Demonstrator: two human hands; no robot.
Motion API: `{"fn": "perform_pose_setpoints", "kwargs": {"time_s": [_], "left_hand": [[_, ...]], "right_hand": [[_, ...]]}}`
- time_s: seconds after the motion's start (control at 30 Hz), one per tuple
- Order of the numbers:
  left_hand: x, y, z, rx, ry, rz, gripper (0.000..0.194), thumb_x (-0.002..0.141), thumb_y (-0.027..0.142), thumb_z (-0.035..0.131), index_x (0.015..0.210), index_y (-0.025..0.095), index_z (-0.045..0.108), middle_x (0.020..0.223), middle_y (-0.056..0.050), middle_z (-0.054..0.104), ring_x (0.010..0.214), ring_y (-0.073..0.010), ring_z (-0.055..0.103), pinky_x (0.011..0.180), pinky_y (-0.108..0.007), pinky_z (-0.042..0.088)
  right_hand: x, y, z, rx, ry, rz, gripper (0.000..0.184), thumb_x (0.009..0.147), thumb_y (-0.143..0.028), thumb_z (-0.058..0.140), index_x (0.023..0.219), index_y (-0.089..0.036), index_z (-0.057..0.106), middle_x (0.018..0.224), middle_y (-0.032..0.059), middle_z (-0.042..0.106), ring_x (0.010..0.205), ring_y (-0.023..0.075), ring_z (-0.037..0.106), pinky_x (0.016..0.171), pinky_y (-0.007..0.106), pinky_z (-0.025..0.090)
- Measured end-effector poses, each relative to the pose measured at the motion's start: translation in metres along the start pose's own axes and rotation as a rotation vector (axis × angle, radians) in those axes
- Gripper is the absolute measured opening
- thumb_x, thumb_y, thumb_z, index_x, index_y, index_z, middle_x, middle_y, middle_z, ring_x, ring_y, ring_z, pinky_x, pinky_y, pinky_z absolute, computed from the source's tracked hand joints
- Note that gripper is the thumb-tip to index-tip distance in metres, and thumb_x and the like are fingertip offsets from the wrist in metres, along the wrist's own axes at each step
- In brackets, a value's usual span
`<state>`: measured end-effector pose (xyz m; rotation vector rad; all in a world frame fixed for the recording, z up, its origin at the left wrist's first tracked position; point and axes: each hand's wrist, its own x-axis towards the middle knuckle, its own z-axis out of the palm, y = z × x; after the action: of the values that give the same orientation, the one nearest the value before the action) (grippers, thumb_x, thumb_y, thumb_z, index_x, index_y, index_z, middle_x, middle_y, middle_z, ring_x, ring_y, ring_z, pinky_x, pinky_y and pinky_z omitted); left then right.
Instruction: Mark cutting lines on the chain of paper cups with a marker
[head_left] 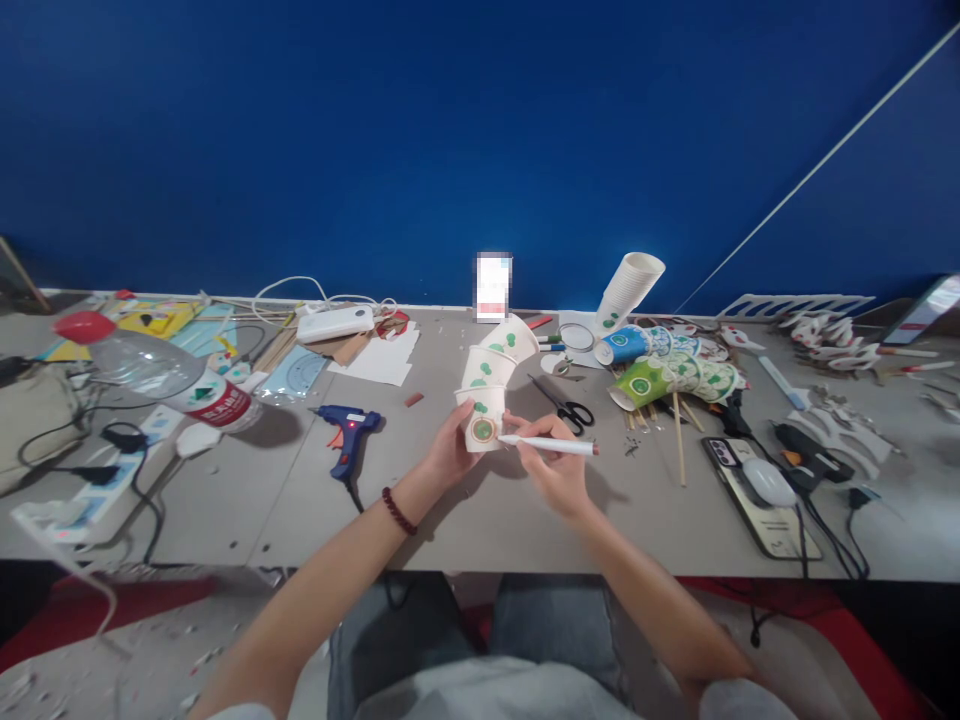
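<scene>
My left hand (448, 450) is wrapped round the near end of a curved chain of white paper cups with green spots (491, 385); the nearest cup's bottom bears a round green mark. My right hand (553, 462) pinches a white marker with a red end (551, 445), its tip touching that cup's bottom. Both hands hover just above the grey table (480, 520), near its front edge. A dark bead bracelet sits on my left wrist.
A blue glue gun (346, 432) lies left of my hands, black scissors (566, 405) right behind. Further right lie green and blue cups (660, 370), a tilted cup stack (628, 288), wooden sticks, a phone with a mouse (757, 485). A plastic bottle (161, 375) and cables fill the left.
</scene>
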<state>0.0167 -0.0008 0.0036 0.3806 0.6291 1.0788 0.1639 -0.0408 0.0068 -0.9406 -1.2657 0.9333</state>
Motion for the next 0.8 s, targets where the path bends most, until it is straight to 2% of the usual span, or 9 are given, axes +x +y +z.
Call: {"fn": "perform_pose_setpoints", "kwargs": {"time_s": [0.3,0.8], "left_hand": [[-0.002,0.0009,0.0014,0.013,-0.007,-0.001,0.034,0.08,0.039,0.068,0.1,0.011,0.069,0.089,-0.012,0.075,0.08,-0.0224,0.071,0.076,-0.032,0.053],[-0.0001,-0.0006,-0.0019,0.004,-0.021,-0.01,0.034,0.081,0.041,0.066,0.1,0.013,0.07,0.092,-0.011,0.076,0.082,-0.0234,0.071,0.077,-0.034,0.052]], "right_hand": [[-0.0009,0.0057,-0.0001,0.008,0.047,0.001,0.018,0.087,-0.04,0.067,0.082,-0.024,0.059,0.08,0.0008,0.067,0.101,0.0271,0.074,0.098,0.048,0.056],[-0.0016,0.0018,-0.0002,0.029,0.016,-0.018,0.016,0.085,-0.036,0.069,0.079,-0.024,0.06,0.077,0.0002,0.066,0.104,0.0298,0.074,0.097,0.05,0.055]]}}
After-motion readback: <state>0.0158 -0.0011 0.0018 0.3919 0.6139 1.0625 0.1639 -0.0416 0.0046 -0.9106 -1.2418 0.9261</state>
